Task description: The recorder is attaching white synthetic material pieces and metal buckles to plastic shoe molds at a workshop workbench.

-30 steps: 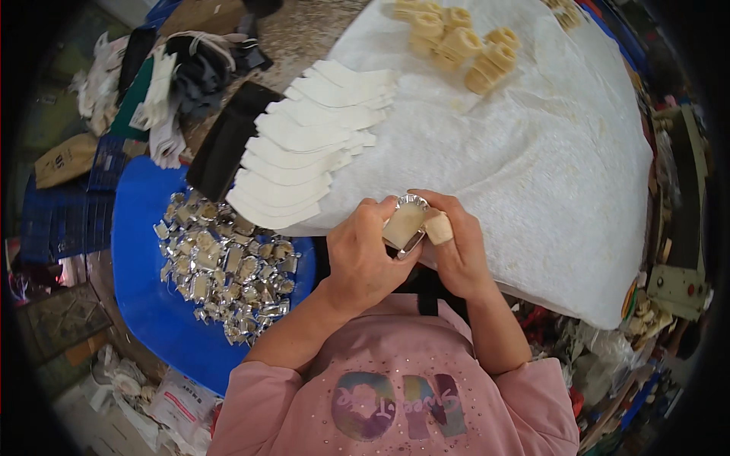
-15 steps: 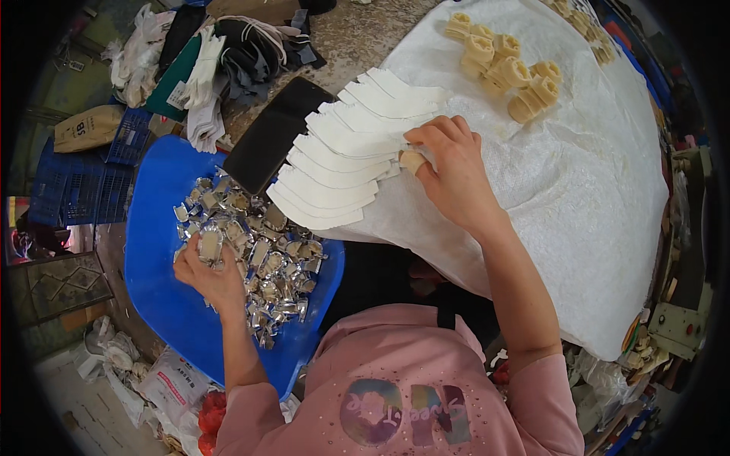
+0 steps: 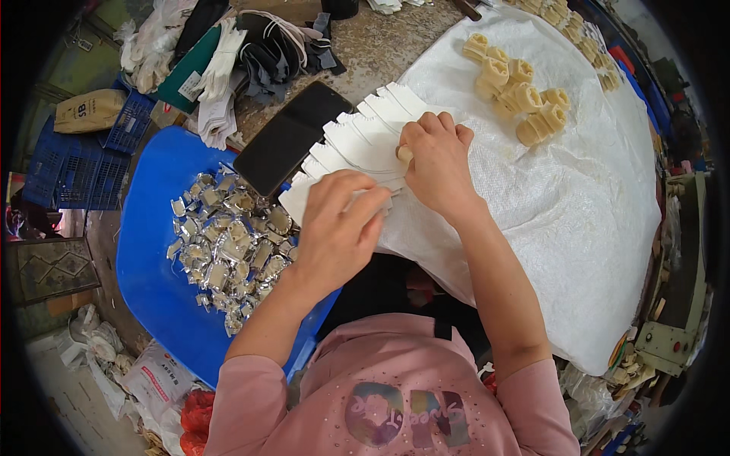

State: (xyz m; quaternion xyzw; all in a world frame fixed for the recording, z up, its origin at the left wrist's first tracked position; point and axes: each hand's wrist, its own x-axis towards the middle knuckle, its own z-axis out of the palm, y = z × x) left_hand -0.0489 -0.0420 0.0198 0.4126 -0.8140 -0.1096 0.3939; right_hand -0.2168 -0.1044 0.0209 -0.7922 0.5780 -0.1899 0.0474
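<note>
White, curved flat strips lie fanned along the left of the white woven sheet. Our left hand, loosely curled, has left the blue plastic basin of silvery pieces for them, joining our right hand, fingers bent inward. We cannot tell whether either grips anything; both now attend to the strips.

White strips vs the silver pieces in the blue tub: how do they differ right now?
Shape: the white strips are flat and curved; the silver pieces are small and chunky.
Finish: the strips are matte white; the silver pieces are shiny with beige parts.
Arrangement: the strips overlap in a row on the white sheet; the silver pieces lie jumbled in the blue tub.
Shared: both are groups of many similar items.
</note>
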